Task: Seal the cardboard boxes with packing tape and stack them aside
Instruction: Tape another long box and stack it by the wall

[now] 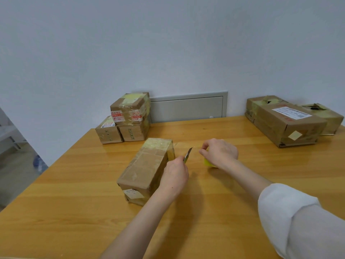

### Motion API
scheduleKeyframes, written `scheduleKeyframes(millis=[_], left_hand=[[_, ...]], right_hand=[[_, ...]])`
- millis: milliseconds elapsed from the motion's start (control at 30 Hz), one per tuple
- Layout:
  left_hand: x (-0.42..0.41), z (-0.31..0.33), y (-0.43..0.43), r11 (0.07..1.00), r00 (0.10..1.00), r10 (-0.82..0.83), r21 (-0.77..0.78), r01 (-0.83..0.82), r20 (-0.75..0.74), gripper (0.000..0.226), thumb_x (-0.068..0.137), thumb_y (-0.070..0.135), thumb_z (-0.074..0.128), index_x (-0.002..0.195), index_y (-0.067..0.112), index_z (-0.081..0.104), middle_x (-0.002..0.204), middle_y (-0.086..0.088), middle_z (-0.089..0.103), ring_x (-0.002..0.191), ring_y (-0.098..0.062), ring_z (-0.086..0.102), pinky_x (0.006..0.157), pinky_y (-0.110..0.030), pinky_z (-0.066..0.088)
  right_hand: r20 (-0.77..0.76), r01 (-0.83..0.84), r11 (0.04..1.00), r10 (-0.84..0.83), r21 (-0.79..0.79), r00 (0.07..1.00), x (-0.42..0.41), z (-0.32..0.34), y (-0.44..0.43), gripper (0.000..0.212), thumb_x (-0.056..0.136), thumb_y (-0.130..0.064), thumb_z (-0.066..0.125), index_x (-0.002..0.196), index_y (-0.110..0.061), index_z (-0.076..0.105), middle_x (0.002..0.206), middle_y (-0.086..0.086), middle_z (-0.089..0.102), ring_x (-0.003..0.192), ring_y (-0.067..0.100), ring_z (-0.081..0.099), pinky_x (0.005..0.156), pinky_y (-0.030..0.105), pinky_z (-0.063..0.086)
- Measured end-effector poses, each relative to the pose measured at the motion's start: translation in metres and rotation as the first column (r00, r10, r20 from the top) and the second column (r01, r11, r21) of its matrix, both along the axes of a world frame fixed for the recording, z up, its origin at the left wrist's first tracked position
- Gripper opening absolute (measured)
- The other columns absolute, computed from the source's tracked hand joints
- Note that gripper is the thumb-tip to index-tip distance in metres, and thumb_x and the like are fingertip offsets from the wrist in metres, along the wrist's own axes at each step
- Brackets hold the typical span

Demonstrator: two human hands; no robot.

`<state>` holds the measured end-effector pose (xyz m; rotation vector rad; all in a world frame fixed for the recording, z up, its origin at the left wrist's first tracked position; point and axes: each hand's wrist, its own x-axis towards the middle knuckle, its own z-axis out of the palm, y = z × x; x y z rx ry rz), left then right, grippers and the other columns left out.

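Bare left hand and forearm, bare right hand, white sleeve on right arm

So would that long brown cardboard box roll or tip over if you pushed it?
Probably neither: the long brown cardboard box has flat sides and lies on a long face. It would likely slide, since the orange wooden table looks glossy. Its creased cardboard suggests it might dent a little if squeezed.

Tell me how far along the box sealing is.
Done: three taped boxes stacked at the back left. In hand: the middle box carries fresh tape; the left hand holds a blade by it, the right hand grips the tape roll. Left: two boxes at the right, their tape torn.
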<state>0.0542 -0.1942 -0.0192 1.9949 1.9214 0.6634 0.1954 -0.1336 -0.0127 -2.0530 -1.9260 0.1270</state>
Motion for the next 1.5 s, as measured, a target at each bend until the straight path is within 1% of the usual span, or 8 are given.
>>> scheduleKeyframes(millis=[167,300,633,867,1133,1233,1400,1500], left_hand=[[0.002,0.001,0.005,1.000,0.999,0.016,-0.020,-0.017,-0.033,0.028,0.098,0.009,0.036,0.115,0.007,0.059,0.099,-0.012,0.066,0.088,-0.027,0.062,0.075,-0.036,0.053],[0.004,-0.001,0.009,0.998,0.997,0.026,-0.055,-0.031,-0.077,0.023,0.096,0.006,0.037,0.104,0.005,0.059,0.098,-0.014,0.064,0.079,-0.025,0.055,0.063,-0.030,0.042],[0.010,-0.003,0.021,0.982,0.988,0.046,-0.177,-0.072,-0.145,0.023,0.094,0.003,0.038,0.106,0.005,0.058,0.104,-0.012,0.062,0.076,-0.022,0.049,0.063,-0.028,0.040],[0.013,-0.001,0.020,0.990,0.976,-0.019,-0.142,-0.012,-0.217,0.020,0.094,0.003,0.041,0.105,0.002,0.058,0.107,-0.014,0.062,0.091,-0.027,0.058,0.067,-0.027,0.040],[0.005,-0.001,0.012,0.995,0.973,0.011,-0.091,-0.033,-0.231,0.019,0.095,0.004,0.046,0.107,0.008,0.060,0.097,-0.008,0.062,0.079,-0.022,0.057,0.064,-0.028,0.047],[0.007,-0.005,0.009,0.995,0.971,-0.006,-0.094,-0.017,-0.237,0.017,0.095,0.004,0.044,0.104,0.006,0.059,0.089,-0.006,0.056,0.072,-0.019,0.050,0.060,-0.026,0.041],[0.008,-0.003,0.014,0.989,0.970,-0.032,-0.151,-0.005,-0.239,0.020,0.096,0.004,0.041,0.108,0.003,0.058,0.107,-0.012,0.062,0.086,-0.023,0.055,0.068,-0.026,0.042],[0.010,-0.005,0.015,0.987,0.969,-0.035,-0.161,-0.005,-0.245,0.020,0.096,0.004,0.041,0.107,0.003,0.058,0.106,-0.012,0.062,0.092,-0.026,0.059,0.069,-0.027,0.042]], right_hand=[[0.013,0.006,1.000,-0.006,0.019,1.000,-0.001,-0.001,-0.001,0.022,0.092,-0.051,0.050,0.096,-0.038,0.068,0.103,-0.004,0.068,0.098,0.022,0.062,0.066,0.027,0.037],[0.025,0.009,0.999,-0.011,0.044,1.000,-0.001,-0.002,-0.002,0.020,0.092,-0.046,0.050,0.096,-0.038,0.068,0.101,-0.004,0.068,0.094,0.023,0.062,0.064,0.027,0.037],[0.037,-0.008,0.998,0.006,0.058,0.999,-0.003,-0.003,-0.001,0.020,0.090,-0.043,0.053,0.097,-0.038,0.071,0.099,-0.005,0.070,0.093,0.023,0.063,0.063,0.026,0.035],[0.057,-0.016,0.998,0.013,0.061,0.998,-0.006,-0.002,-0.002,0.020,0.089,-0.040,0.053,0.094,-0.037,0.072,0.096,-0.004,0.070,0.090,0.023,0.064,0.060,0.025,0.035],[0.027,0.010,0.998,-0.012,0.063,1.000,-0.002,0.000,-0.002,0.020,0.088,-0.038,0.053,0.092,-0.037,0.072,0.091,-0.006,0.070,0.076,0.021,0.056,0.056,0.024,0.033],[0.028,0.010,0.998,-0.012,0.068,1.000,-0.001,-0.001,-0.001,0.019,0.087,-0.038,0.053,0.092,-0.037,0.072,0.093,-0.005,0.070,0.086,0.023,0.063,0.059,0.025,0.034],[0.032,-0.006,0.997,0.004,0.079,0.999,-0.002,-0.002,-0.003,0.020,0.089,-0.041,0.052,0.093,-0.037,0.072,0.093,-0.006,0.069,0.085,0.021,0.062,0.059,0.025,0.035],[0.018,0.008,0.997,-0.009,0.080,1.000,0.002,-0.001,-0.002,0.020,0.090,-0.043,0.053,0.094,-0.037,0.072,0.092,-0.006,0.069,0.077,0.020,0.055,0.057,0.025,0.033]])
